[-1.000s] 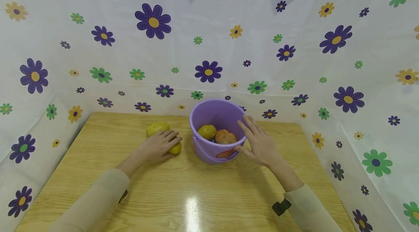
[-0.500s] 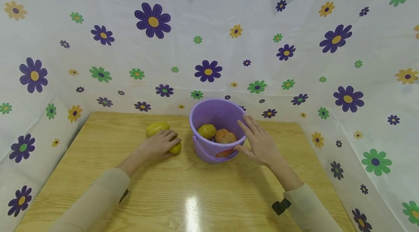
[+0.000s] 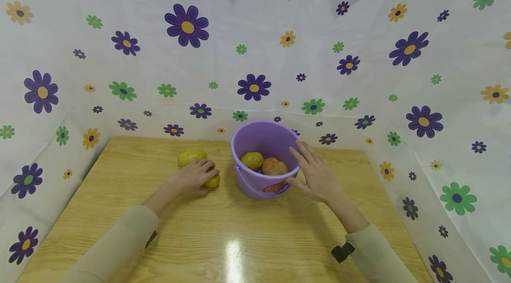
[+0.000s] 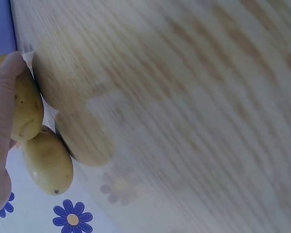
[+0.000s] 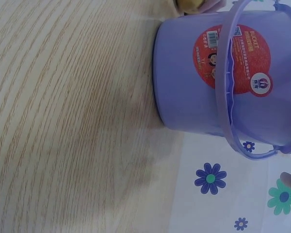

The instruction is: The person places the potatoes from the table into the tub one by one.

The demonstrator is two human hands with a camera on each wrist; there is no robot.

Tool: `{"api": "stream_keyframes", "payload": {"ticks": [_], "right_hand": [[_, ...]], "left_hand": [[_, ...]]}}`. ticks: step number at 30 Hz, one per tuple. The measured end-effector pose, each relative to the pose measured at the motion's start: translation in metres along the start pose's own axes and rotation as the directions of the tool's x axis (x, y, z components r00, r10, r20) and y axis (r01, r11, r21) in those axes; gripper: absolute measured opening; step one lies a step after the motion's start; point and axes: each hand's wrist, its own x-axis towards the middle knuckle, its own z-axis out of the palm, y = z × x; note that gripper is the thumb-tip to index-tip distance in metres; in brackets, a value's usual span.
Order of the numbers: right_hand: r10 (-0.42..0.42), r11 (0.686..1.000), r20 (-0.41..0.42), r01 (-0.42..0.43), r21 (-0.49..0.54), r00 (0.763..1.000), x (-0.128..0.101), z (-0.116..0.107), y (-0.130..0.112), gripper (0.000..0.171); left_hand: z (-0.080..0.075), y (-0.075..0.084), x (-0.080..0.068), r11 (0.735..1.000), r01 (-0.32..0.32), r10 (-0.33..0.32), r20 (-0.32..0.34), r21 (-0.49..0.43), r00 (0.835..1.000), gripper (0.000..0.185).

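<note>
A purple bucket [image 3: 250,185] stands at the middle back of the wooden table [image 3: 223,229]. Inside it lie a yellow potato [image 3: 252,160] and an orange-brown one [image 3: 274,167]. My right hand [image 3: 315,175] rests flat against the bucket's right side, fingers straight, thumb at the front wall. Left of the bucket my left hand [image 3: 193,178] curls over a small yellow potato [image 3: 214,181]. A second loose potato [image 3: 191,157] lies just behind that hand. The left wrist view shows my fingers [image 4: 2,111] along the held potato [image 4: 28,107], with the other potato [image 4: 46,162] beside it. The right wrist view shows the bucket [image 5: 184,87] and its handle [image 5: 228,126].
White sheets printed with flowers [image 3: 255,52] wall in the table at the back and both sides. A red label [image 5: 233,58] is stuck on the bucket's front. Bare wood with a light glare [image 3: 235,252] lies in front of the hands.
</note>
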Motion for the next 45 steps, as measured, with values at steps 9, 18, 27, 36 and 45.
{"api": "stream_keyframes", "payload": {"ticks": [9,18,27,36,45], "right_hand": [[-0.001,1.0,-0.012,0.001,-0.002,1.0,0.0,0.002,0.0,0.101],[0.001,1.0,-0.011,-0.001,0.003,1.0,0.001,0.001,-0.001,0.1],[-0.005,1.0,-0.017,0.005,0.016,1.0,0.0,0.001,-0.001,0.097],[-0.014,1.0,-0.029,0.015,0.027,0.999,0.001,0.0,-0.001,0.097],[-0.019,1.0,-0.033,0.02,0.013,0.999,0.0,0.002,0.0,0.096]], "left_hand": [[-0.003,0.001,-0.003,1.0,-0.002,0.002,-0.018,-0.008,1.0,0.055],[-0.006,0.002,-0.006,1.0,0.011,-0.012,-0.033,-0.021,0.999,0.053],[-0.013,0.005,-0.005,1.0,0.015,-0.016,-0.053,-0.013,0.998,0.056],[-0.023,0.009,0.002,1.0,0.019,-0.017,-0.136,0.013,0.991,0.057],[-0.041,0.013,0.008,0.999,0.03,-0.037,-0.191,-0.039,0.981,0.058]]}}
